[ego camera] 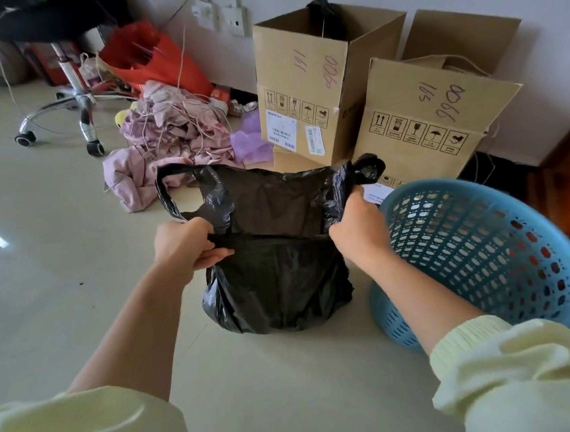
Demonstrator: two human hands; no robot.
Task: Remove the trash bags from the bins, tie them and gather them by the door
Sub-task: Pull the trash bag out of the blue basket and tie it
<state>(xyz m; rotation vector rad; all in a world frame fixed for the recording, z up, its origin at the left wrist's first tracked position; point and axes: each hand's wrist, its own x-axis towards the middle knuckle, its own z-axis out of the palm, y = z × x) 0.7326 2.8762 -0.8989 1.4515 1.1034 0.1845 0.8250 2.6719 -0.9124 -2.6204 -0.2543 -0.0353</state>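
Bag on floor, basket right, boxes behind.

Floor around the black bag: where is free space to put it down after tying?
Bare floor lies left of the black bag, before the clothes pile and chair base. Crowded: blue basket at right, cardboard boxes behind.

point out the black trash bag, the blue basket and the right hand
black trash bag (pixel 274 283), head view, on the bag's bulging front.
blue basket (pixel 479 247), head view, on the perforated inner wall.
right hand (pixel 357 224), head view, on the back of the hand gripping the bag's handle.
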